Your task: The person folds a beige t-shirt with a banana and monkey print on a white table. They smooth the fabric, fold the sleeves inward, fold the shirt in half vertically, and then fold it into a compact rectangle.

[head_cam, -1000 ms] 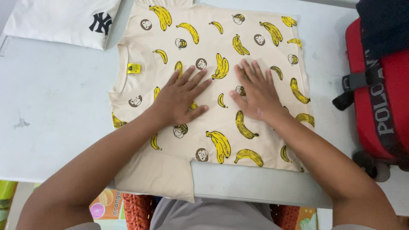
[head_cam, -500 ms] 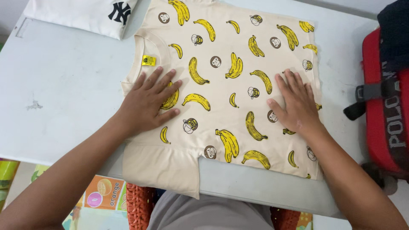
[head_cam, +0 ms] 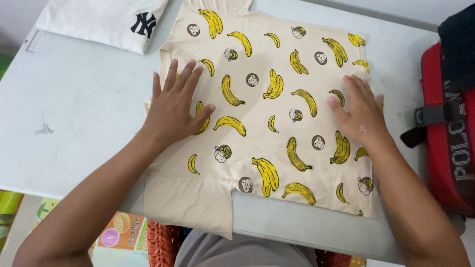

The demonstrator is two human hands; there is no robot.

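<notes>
Head view shows my left hand [head_cam: 174, 111] and right hand [head_cam: 360, 114] lying flat with fingers wide, gripping nothing, on the cream banana-print shirt [head_cam: 269, 123] spread on the white counter [head_cam: 74, 123], a soft, light cloth best taken at its edges.

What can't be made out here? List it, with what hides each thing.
Head view only:
- Cream banana-print T-shirt: the cloth under the left hand and right hand is covered; its top is cut off by the frame.
- White folded shirt: upper part cut off by the top edge.
- Red bag: right side runs out of frame, top hidden by dark cloth.
</notes>
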